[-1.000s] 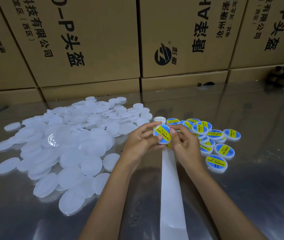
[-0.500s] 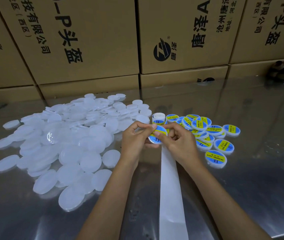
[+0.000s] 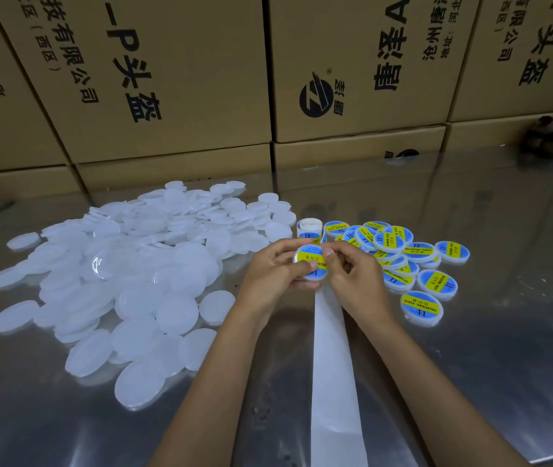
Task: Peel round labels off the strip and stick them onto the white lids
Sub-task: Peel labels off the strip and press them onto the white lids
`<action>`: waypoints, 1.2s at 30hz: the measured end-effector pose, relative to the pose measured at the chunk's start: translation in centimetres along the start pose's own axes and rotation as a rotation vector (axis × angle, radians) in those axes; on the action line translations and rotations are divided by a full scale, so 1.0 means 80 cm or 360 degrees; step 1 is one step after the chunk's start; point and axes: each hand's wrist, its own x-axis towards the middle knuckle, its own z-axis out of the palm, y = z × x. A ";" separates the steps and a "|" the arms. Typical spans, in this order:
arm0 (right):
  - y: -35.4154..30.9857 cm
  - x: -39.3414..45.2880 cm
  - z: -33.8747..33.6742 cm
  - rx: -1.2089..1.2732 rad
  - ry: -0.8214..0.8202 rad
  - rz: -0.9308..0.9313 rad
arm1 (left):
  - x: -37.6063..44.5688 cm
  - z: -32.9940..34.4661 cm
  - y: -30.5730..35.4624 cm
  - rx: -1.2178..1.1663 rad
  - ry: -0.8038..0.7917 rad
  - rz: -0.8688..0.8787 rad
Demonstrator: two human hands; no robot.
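Since the earlier frame you have tipped the labelled lid (image 3: 311, 262) face-up; your left hand (image 3: 273, 276) and right hand (image 3: 356, 278) pinch it above the worktop (image 3: 470, 348); the strip (image 3: 334, 375) runs lengthwise toward you.

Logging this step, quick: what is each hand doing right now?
Left hand: grips the labelled lid.
Right hand: fingers pinch the same lid's edge.

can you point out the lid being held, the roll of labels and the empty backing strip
held lid (image 3: 312, 262): head view, on the blue and yellow label covering its top.
roll of labels (image 3: 308, 228): head view, on the white coiled end behind the hands.
backing strip (image 3: 334, 365): head view, on the bare white middle running toward the camera.
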 end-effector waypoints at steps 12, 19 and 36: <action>-0.009 -0.003 0.006 0.0148 -0.0301 0.0040 | 0.004 -0.006 -0.004 -0.0070 0.0380 0.0091; 0.009 0.005 0.003 -0.0006 -0.0086 0.0072 | 0.011 -0.007 -0.013 0.0113 0.0454 0.0014; 0.023 0.015 -0.023 -0.0430 0.0199 0.0397 | -0.011 -0.069 0.033 0.1218 0.0604 0.0173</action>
